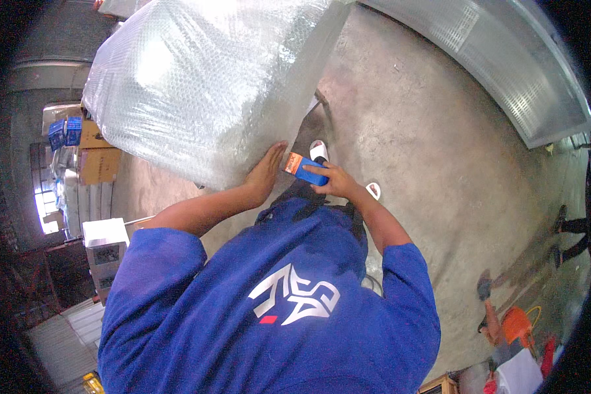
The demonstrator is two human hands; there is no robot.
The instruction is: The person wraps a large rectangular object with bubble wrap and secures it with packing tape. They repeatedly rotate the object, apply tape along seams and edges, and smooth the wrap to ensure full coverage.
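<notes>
A large object wrapped in bubble wrap (197, 85) stands in front of me and fills the upper left; what is inside is hidden. My left hand (264, 173) lies with fingers stretched out along the lower right edge of the wrap, touching it. In my right hand (337, 181) is a small blue and orange box (306, 169), gripped with the fingers over its blue end. The orange end points left, close to the wrap's edge and my left fingertips.
Another long panel in bubble wrap (499, 72) stands at the upper right. Cardboard boxes (100, 164) are stacked at the left, near a white-topped metal unit (105, 233). On the concrete floor (427, 197), other people (499, 322) show at the lower right and right edge.
</notes>
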